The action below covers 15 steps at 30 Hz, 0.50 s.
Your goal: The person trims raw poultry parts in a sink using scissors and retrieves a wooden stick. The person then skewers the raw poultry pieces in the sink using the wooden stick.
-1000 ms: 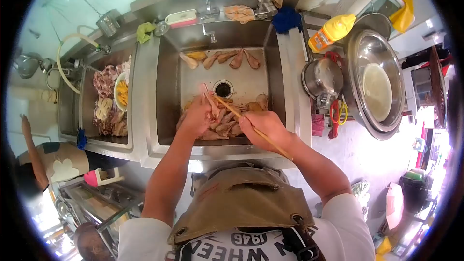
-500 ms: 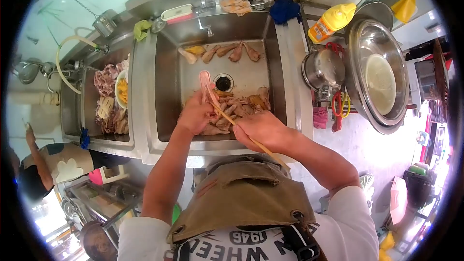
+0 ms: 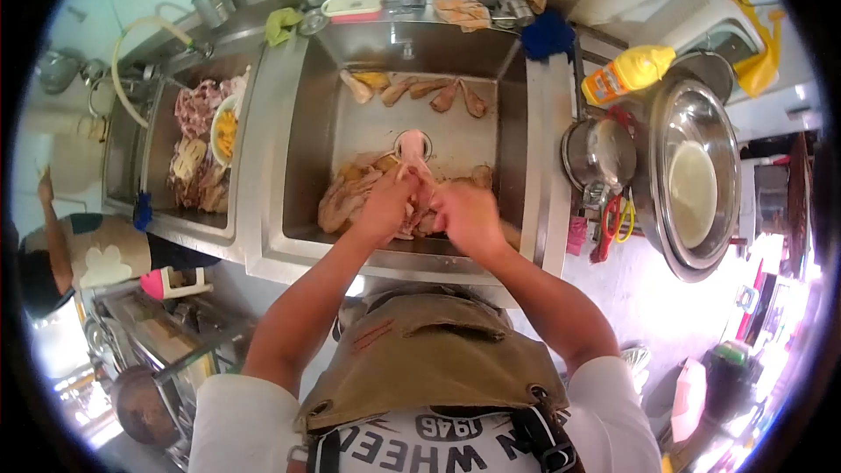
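Observation:
My left hand [image 3: 385, 206] is closed around a pale pink, tongue-shaped piece of meat [image 3: 412, 147], whose rounded end points away from me over the drain. Close by on the right, my right hand [image 3: 470, 217] is blurred, with its fingers curled in. A tan end of what looks like the thin wooden stick [image 3: 512, 233] pokes out beside it; the rest is hidden. Under both hands lies a heap of raw poultry pieces [image 3: 343, 201] in the steel sink [image 3: 308, 123]. Several teardrop-shaped meat pieces [image 3: 427, 89] are lined up toward the sink's far wall.
A second sink at left holds raw meat [image 3: 197, 114] and a white bowl [image 3: 221, 127] of yellow pieces. Steel basins [image 3: 727, 184], a lidded pot [image 3: 600, 153], red-handled scissors [image 3: 604, 232] and a yellow bottle [image 3: 629, 74] stand at right. Another person [image 3: 96, 250] is at far left.
The pink piece and both hands have shifted slightly right in view. The wooden stick, earlier plain to see slanting under my right hand, is now mostly hidden. My right hand is in motion.

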Motion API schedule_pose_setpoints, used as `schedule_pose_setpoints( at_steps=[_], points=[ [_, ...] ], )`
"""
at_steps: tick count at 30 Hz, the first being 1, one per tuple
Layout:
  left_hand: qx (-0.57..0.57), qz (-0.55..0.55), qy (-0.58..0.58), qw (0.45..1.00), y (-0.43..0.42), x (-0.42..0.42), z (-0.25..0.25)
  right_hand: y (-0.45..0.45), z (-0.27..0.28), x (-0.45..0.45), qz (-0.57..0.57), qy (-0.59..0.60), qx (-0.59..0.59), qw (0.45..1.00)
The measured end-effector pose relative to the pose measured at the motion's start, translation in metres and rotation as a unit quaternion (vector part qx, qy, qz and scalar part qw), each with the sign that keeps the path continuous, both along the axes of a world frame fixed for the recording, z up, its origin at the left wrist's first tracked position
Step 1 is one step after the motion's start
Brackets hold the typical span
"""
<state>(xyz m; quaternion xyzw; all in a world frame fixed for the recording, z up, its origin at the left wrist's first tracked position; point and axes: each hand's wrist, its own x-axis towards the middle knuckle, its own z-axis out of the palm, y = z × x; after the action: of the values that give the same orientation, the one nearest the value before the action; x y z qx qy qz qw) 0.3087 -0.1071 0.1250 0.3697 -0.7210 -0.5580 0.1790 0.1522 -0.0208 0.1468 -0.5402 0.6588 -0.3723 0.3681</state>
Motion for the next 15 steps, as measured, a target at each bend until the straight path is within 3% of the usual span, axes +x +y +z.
schedule_pose_setpoints(
  at_steps=[1,2,3,4,6,7,9,11,12,15],
  points=[
    [-0.071,-0.024,-0.017,0.997,-0.001,0.004,-0.006,-0.003,0.002,-0.015,-0.055,-0.247,0.085,0.964],
    [-0.066,-0.043,-0.036,0.996,-0.002,0.007,-0.011,-0.007,0.004,-0.03,-0.163,-0.464,0.149,0.858],
    [-0.061,-0.063,-0.054,0.995,-0.005,0.01,-0.014,-0.014,0.004,-0.044,-0.245,-0.705,0.248,0.618],
    [0.02,-0.078,-0.072,0.994,-0.01,0.014,-0.018,-0.013,0.003,-0.044,-0.252,-0.726,0.26,0.585],
    [0.052,-0.113,-0.133,0.983,-0.018,0.015,-0.02,-0.014,0.01,-0.039,-0.255,-0.665,0.267,0.65],
    [0.004,-0.137,-0.18,0.974,-0.02,0.016,-0.013,-0.016,0.014,-0.032,-0.254,-0.634,0.27,0.679],
    [-0.127,-0.138,-0.207,0.96,-0.023,0.02,-0.01,-0.01,0.025,-0.014,-0.164,-0.426,0.178,0.872],
    [-0.23,-0.105,-0.171,0.952,-0.022,0.024,-0.014,0.007,0.036,0.002,-0.017,-0.192,0.04,0.981],
    [-0.253,-0.094,-0.157,0.95,-0.022,0.023,-0.01,0.013,0.033,0.007,0.013,-0.082,-0.066,0.994],
    [-0.102,-0.08,-0.096,0.987,-0.02,0.014,0.001,0.017,0.033,0.004,0.081,0.126,-0.142,0.978]
  ],
)
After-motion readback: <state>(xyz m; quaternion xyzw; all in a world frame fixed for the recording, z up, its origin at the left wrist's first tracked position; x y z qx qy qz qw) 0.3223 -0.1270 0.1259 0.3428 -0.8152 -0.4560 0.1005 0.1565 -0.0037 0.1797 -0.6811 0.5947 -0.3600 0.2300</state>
